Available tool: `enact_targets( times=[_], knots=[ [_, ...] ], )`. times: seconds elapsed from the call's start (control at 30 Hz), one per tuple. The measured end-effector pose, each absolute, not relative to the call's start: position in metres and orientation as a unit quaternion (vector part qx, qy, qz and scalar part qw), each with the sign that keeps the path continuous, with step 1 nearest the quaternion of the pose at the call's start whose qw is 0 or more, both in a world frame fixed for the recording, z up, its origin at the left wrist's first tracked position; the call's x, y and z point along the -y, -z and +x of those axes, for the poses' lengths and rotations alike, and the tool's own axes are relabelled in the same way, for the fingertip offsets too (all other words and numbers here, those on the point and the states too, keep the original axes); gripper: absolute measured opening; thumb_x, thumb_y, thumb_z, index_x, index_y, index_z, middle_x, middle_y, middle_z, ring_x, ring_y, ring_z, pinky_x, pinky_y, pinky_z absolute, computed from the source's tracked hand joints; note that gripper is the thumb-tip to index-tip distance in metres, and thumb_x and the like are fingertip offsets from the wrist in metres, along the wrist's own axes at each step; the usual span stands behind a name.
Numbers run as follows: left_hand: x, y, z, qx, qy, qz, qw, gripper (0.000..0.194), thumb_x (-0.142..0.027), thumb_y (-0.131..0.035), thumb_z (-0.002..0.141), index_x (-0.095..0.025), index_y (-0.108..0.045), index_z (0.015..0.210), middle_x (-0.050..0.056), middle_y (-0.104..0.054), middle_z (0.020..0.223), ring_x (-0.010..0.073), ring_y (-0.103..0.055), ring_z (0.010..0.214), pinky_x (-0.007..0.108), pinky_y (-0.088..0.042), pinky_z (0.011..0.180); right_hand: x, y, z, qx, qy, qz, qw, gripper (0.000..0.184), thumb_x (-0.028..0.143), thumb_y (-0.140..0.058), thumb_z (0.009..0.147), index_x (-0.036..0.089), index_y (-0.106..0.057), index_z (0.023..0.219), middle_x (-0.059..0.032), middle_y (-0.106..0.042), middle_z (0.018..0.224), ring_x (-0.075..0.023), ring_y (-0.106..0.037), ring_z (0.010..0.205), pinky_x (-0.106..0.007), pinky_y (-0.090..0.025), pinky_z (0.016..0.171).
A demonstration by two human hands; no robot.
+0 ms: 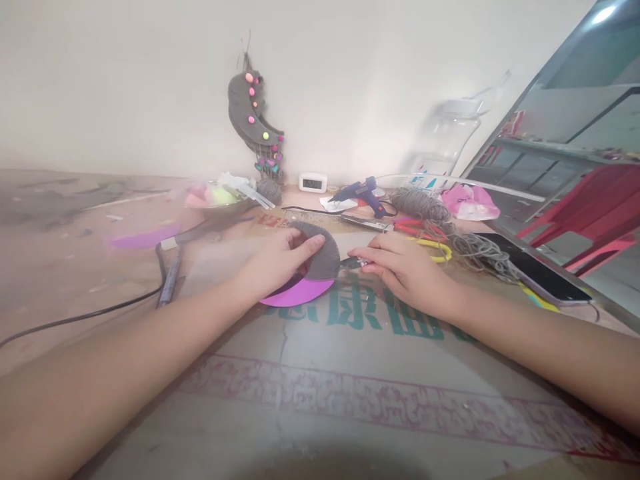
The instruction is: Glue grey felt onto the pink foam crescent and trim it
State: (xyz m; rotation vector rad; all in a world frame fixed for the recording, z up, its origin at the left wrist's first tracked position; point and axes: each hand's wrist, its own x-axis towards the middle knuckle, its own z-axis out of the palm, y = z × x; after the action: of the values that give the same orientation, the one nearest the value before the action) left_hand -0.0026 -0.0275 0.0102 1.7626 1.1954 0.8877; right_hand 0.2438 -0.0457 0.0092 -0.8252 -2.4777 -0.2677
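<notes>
My left hand (283, 257) is closed on a grey yarn-covered crescent (325, 253), thumb on its top face. A bright purple piece (300, 292) with a curved edge sticks out below the grey one, partly hidden by my hand. My right hand (405, 270) is just to the right, fingers pinched around a small object (354, 263) with a dark tip and a shiny part. Its tip points at the crescent's right edge, and whether they touch I cannot tell. Both hands are over a printed cardboard sheet (320, 427).
Behind lie a blue glue gun (365, 193), grey yarn (420, 202) and yellow-handled scissors (437, 250). A phone (540, 270) rests at right, a marker (171, 277) and cable (100, 310) at left. A finished-looking grey moon (247, 113) hangs on the wall above a small clock (313, 183).
</notes>
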Motion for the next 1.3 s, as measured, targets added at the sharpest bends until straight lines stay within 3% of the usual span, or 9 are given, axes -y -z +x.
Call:
enact_targets(
  times=[0.6, 1.3],
  knots=[
    [0.0286, -0.0112, -0.0024, -0.489, -0.349, 0.697, 0.391, 0.048, -0.065, -0.051, 0.079, -0.017, -0.055, 0.074, 0.000, -0.061, 0.064, 0.0130, -0.054, 0.057, 0.026, -0.039, 0.056, 0.0458, -0.0105, 0.2412, 0.912, 0.089, -0.316, 0.248, 0.029, 0.027, -0.043, 0.096, 0.015, -0.061, 0.114, -0.0085, -0.058, 0.088, -0.0199, -0.054, 0.084, -0.033, -0.044, 0.074],
    [0.0281, -0.0117, -0.0010, -0.444, -0.354, 0.687, 0.453, 0.041, -0.056, -0.057, 0.079, -0.016, -0.061, 0.076, 0.001, -0.061, 0.067, 0.0130, -0.054, 0.058, 0.025, -0.040, 0.057, 0.0448, -0.0092, 0.2432, 0.923, 0.070, -0.300, 0.231, 0.028, 0.028, -0.045, 0.095, 0.019, -0.062, 0.115, -0.0075, -0.059, 0.088, -0.0191, -0.053, 0.083, -0.032, -0.044, 0.073]
  ],
)
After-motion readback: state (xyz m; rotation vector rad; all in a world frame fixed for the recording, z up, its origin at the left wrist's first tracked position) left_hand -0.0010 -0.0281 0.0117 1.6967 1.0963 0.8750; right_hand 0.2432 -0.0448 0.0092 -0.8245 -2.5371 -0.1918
